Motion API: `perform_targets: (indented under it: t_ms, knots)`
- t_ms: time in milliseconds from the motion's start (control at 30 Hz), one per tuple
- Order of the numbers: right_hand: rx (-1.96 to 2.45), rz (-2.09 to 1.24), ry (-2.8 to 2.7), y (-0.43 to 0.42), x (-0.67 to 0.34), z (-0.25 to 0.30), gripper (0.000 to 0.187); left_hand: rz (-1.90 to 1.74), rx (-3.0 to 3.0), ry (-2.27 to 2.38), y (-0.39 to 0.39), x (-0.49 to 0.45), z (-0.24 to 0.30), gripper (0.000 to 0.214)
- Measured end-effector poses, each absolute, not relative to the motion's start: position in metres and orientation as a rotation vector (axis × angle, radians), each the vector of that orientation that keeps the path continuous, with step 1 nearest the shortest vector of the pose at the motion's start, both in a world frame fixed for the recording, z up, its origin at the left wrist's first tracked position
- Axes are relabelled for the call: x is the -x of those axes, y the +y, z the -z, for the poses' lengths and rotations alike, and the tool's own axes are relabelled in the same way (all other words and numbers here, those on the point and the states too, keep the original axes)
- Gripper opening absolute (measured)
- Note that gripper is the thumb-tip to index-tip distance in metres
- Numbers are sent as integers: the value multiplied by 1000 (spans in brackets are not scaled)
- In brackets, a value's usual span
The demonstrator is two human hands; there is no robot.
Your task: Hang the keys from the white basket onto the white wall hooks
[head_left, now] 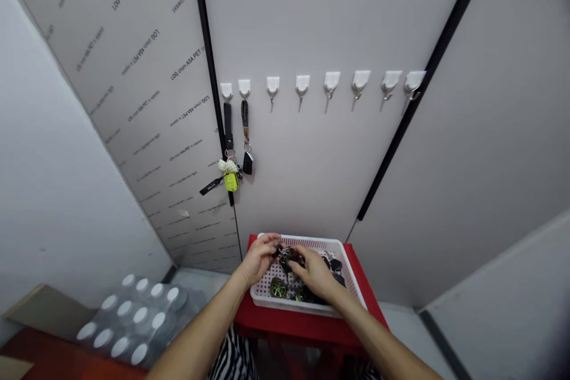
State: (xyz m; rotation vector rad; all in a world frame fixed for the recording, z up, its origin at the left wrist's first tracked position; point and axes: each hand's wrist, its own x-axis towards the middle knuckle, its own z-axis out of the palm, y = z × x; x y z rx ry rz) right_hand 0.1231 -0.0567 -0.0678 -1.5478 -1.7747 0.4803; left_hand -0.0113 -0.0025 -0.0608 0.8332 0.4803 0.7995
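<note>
My left hand (pixel 260 258) and my right hand (pixel 315 272) meet above a white plastic basket (pixel 291 307). Between their fingers is a dark bunch of keys (pixel 285 256) with metal rings, gripped from both sides; its exact parts are too small to make out. Below the hands, inside the basket, lies a round green-and-gold ornament (pixel 278 288). More dark key fobs (pixel 336 265) rest at the basket's right side, partly hidden by my right hand.
The basket stands on a red stool (pixel 369 294) against a panel wall. Above runs a row of white hooks (pixel 303 84). A yellow-green key fob (pixel 231 181) and a black car key (pixel 248 162) hang from the two leftmost. Packed bottles (pixel 133 320) stand at lower left.
</note>
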Motion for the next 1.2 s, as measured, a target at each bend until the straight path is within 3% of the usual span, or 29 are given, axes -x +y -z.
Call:
perform_targets:
  t_ms: [333, 467, 600, 867, 1067, 1200]
  knots:
    - [1344, -981, -1290, -58, -115, 67, 14, -810, -800, 586, 0, 9, 62, 15]
    - [1258, -1041, -1212, -57, -111, 67, 29, -781, -841, 596, -1, 7, 63, 16]
    - [1297, -1126, -1045, -58, -114, 69, 15, -728, -900, 624, -2, 5, 66, 19]
    - [1117, -1369, -735, -65, -125, 64, 12, -784, -1363, 763, -6, -5, 82, 22]
    - [1100, -1296, -824, -67, -124, 68, 8, -727, -1432, 748, -7, -9, 91, 35]
    - [1215, -1030, -1071, -67, -124, 70, 8, -728, -1245, 777, -7, -8, 79, 18]
